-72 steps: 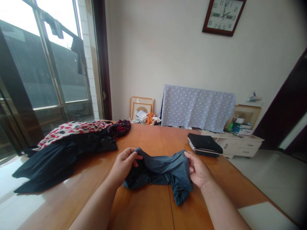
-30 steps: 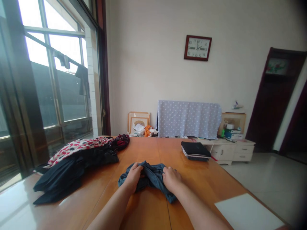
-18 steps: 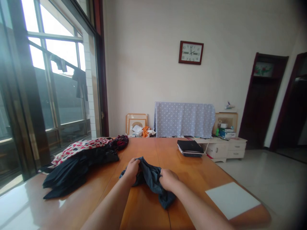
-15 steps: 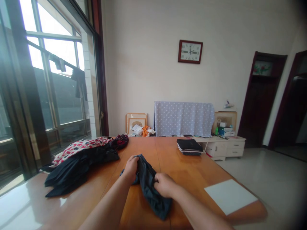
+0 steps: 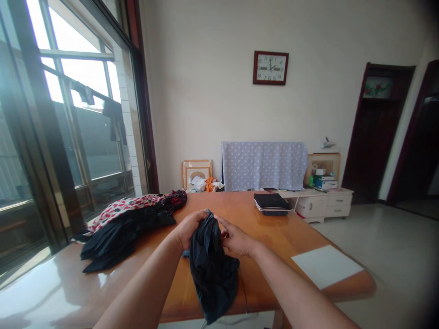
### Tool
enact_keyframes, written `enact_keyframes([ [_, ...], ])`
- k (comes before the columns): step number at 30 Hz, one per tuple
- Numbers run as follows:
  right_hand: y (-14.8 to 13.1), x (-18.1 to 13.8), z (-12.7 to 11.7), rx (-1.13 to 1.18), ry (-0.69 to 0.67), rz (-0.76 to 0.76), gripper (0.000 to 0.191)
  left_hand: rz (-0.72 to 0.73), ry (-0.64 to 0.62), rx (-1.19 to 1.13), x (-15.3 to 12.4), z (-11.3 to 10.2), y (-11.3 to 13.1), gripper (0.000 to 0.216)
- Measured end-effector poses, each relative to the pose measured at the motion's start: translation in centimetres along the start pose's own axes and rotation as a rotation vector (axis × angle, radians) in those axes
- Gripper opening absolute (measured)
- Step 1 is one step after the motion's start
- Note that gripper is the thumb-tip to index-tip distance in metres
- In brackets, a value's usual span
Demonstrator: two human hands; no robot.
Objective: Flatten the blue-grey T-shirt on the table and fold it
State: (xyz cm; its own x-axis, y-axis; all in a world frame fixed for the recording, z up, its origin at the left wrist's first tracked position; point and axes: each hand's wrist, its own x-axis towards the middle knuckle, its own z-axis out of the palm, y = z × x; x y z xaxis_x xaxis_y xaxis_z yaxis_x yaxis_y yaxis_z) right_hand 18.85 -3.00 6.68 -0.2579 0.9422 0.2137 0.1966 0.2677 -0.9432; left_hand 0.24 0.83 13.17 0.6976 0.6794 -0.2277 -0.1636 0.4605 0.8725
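Note:
A crumpled dark blue garment [image 5: 212,269] hangs from my hands over the near part of the table, its lower end drooping past the front edge. At its upper left, the fingers of my left hand [image 5: 192,228] are closed on the bunched cloth. My right hand [image 5: 236,237] is at the upper right side of the garment, index finger stretched to its top and the other fingers curled in at the cloth. Folds hide part of what the right fingertips grip. What kind of garment it is I cannot tell.
On the wooden table [image 5: 274,246], a heap of dark clothes [image 5: 126,233] with a red-spotted white cloth [image 5: 123,210] lies left. A folded dark stack [image 5: 271,203] sits at the back right, a white sheet [image 5: 327,265] at the right edge. Windows stand left; a low white cabinet [image 5: 325,205] is beyond.
Both hands have risen and drawn closer together at the garment's top. My right hand has moved from its middle up toward the left hand; the garment now hangs higher and more bunched.

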Motion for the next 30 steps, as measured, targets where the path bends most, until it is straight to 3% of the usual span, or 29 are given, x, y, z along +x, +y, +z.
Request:
enact_keyframes([
  [2,-0.5,0.1,0.6,0.048,-0.095,-0.017,0.061,0.009,-0.007,0.056,-0.2,0.6,-0.4,0.020],
  [4,-0.6,0.2,0.6,0.061,-0.106,0.029,0.041,0.084,0.011,0.125,-0.6,0.8,-0.8,0.026],
  [7,-0.3,0.4,-0.9,0.091,0.195,0.092,0.017,0.256,0.021,0.304,-1.5,-0.2,-1.1,0.042],
  [10,0.0,0.4,-3.6,0.152,0.547,0.079,0.021,0.312,0.069,0.694,-2.0,-2.5,-1.4,0.061],
  [13,0.1,0.1,-6.4,0.197,0.721,0.052,0.028,0.363,0.202,1.157,-1.5,-5.5,-2.4,0.051],
  [15,0.0,-0.2,-7.8,0.225,0.788,0.029,0.031,0.364,0.341,1.279,-0.8,-7.2,-3.3,0.032],
  [19,-0.3,-0.9,-9.4,0.254,0.847,-0.019,0.032,0.315,0.463,1.229,0.0,-9.1,-4.3,0.006],
  [23,-0.5,-1.3,-10.0,0.255,0.865,-0.039,0.031,0.287,0.478,1.145,-0.6,-8.8,-4.8,0.023],
  [27,-0.6,-1.5,-10.1,0.254,0.867,-0.044,0.031,0.151,0.433,1.050,-1.3,-7.1,-6.1,0.047],
  [30,-0.7,-1.8,-10.1,0.254,0.857,-0.041,0.032,0.159,0.483,0.987,-1.2,-6.0,-7.3,0.044],
])
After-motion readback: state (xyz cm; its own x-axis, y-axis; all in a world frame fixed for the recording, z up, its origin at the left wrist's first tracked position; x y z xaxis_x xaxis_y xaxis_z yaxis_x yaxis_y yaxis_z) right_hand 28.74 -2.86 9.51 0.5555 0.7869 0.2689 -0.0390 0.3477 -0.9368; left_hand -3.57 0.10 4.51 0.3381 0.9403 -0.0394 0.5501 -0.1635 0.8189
